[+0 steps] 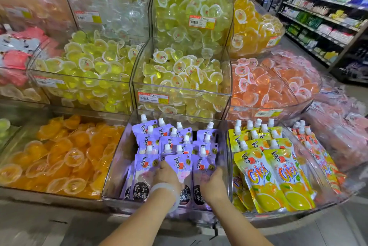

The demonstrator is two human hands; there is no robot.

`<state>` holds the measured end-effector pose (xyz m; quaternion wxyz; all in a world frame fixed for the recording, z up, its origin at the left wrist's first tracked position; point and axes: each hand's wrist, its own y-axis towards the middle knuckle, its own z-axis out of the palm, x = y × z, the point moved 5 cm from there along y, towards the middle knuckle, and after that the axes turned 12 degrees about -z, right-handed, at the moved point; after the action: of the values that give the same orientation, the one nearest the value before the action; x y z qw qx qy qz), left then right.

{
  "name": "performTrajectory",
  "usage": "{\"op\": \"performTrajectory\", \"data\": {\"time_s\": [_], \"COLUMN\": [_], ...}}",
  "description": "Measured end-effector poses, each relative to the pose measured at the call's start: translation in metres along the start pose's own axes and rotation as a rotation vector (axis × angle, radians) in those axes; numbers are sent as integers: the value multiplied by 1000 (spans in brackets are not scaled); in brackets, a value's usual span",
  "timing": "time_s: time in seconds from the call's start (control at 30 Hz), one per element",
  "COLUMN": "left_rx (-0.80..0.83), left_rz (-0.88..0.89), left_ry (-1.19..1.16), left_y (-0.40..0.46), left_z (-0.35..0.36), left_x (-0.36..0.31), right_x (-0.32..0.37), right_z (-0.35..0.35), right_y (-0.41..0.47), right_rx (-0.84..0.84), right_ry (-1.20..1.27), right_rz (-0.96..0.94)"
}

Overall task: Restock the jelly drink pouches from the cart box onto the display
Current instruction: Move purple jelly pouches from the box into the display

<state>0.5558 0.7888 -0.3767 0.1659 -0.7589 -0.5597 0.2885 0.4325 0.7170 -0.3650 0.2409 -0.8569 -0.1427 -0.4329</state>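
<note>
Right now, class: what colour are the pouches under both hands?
Purple pouches with white caps; the head view shows them.

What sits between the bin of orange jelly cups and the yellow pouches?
In the head view, the clear bin of purple pouches, both hands on them.

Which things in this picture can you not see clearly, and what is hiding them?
- Cart box: outside the head view.
- Fingertips of left hand and right hand: tucked among the purple pouches.
- Price label text: too small.
- Pink packs far right: blurred.
</note>
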Motion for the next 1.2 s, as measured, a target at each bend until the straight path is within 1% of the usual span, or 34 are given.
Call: {"op": "performTrajectory", "data": {"time_s": [0.07, 0.13, 0.23, 0.3, 0.37, 0.43, 0.5, 0.63, 0.8, 0.93, 1.03, 1.13, 1.2], "left_rx": [-2, 7, -1, -108, -218, -238, -210, -158, -126, -109, -98, -147, -184], "left_rz": [52, 99, 120, 185, 303, 357, 342, 332, 382, 420, 408, 422, 444], "left_ry": [44, 89, 85, 124, 224, 301, 344, 373, 342, 352, 374, 385, 371], "left_y": [0, -2, -5, -12, -18, -21, -19, -14, -5, 0, -4, -20, -38], "left_z": [2, 3, 3, -5, -8, -7, -3, 1, 2, 1, -3, -21, -39], "left_x": [-4, -7, -8, -9, -13, -17, -17, -16, -13, -9, -5, -18, -37], "right_x": [8, 18, 25, 27, 27, 26, 26, 24, 12, 13, 20, 45, 70], "right_z": [-2, -4, -2, 0, 1, 1, 4, 11, 15, 13, 9, -4, -22], "right_y": [-3, -5, -9, -13, -14, -11, -4, 8, 18, 18, 10, -3, -11], "right_rx": [-56, -72, 8, 49, 72, 82, 111, 132, 198, 224, 280, 329, 299], "right_ry": [-44, -144, -435, -595, -668, -670, -621, -557, -620, -597, -609, -610, -618], "right_rz": [-127, -230, -335, -375, -331, -231, -147, -83, -151, -161, -177, -286, -395]}}
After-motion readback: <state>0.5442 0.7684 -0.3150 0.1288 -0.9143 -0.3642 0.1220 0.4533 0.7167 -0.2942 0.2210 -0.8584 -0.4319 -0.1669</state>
